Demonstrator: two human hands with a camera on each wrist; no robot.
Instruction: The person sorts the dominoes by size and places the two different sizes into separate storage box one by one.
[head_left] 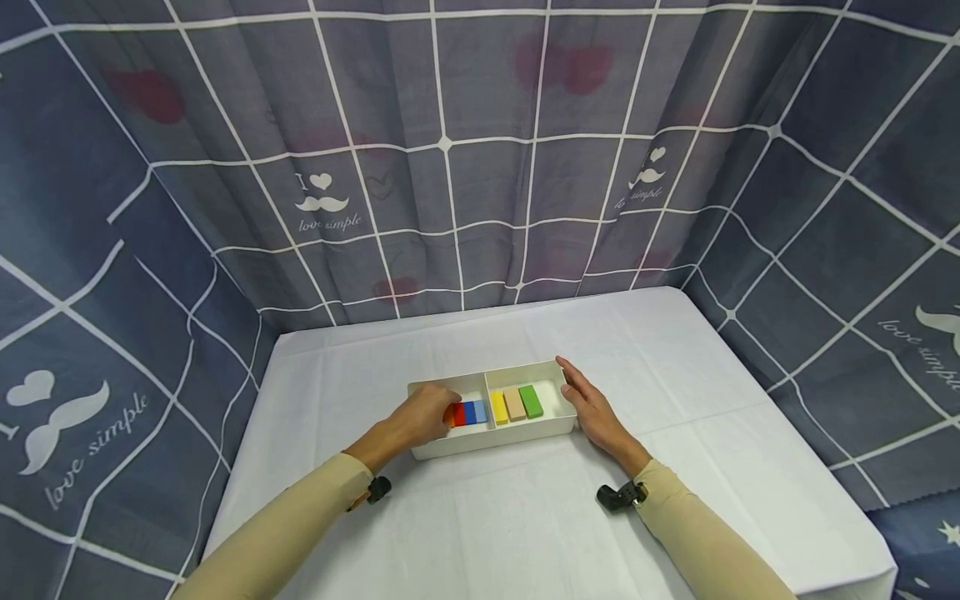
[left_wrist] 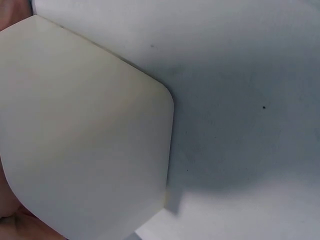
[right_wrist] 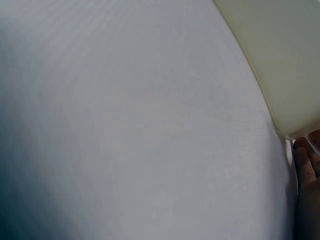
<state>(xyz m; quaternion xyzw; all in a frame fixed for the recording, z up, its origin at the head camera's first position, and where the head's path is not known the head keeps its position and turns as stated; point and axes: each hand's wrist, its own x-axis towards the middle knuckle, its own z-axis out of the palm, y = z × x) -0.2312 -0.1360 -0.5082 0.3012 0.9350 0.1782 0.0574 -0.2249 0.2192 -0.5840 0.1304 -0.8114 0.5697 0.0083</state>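
A long off-white box (head_left: 517, 434) with two compartments lies on the table. My left hand (head_left: 427, 414) reaches over its left end, fingers curled down at an orange block (head_left: 449, 416) mostly hidden beneath them. Beside that stand a red block (head_left: 459, 414), a blue block (head_left: 469, 412) and a light blue block (head_left: 480, 411). In the right compartment are a yellow block (head_left: 499, 407), a tan block (head_left: 514, 404) and a green block (head_left: 531, 401). My right hand (head_left: 597, 414) holds the box's right end, thumb over the rim and fingers along the outside.
A white cloth covers the table (head_left: 495, 517) around the box. Dark checked curtains (head_left: 480, 192) stand behind it and on both sides. Each wrist wears a small black camera, as with the right wrist camera (head_left: 619, 497).
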